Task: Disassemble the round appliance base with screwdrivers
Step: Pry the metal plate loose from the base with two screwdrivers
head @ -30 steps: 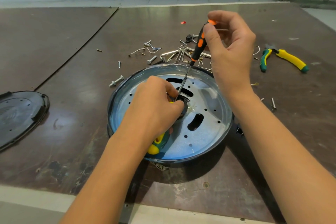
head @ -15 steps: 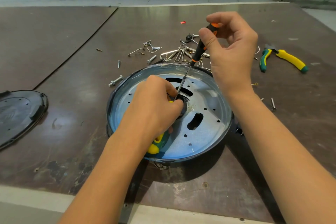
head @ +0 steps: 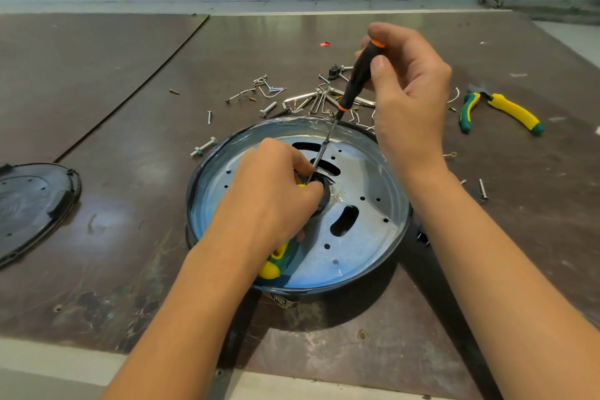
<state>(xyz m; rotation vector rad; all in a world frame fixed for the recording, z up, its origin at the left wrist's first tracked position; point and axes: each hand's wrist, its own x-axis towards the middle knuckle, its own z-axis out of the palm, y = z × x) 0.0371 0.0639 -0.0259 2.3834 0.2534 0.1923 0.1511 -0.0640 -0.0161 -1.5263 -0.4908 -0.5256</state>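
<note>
The right hand has rolled the black screwdriver, grip pinching it; the left hand clasps the yellow screwdriver: keep both tips seated

**Layout: base mid-table, parts around it**

Round appliance base sits mid-worktable, near the front edge. L hand is over its centre, gripping a large screwdriver w/ the handle toward the front rim. R hand, above the back rim, holds a precision screwdriver, tilted, tip at the centre hole. Hex keys lie behind the base, bolt behind-left, pliers far R, cover plate far L.
</note>
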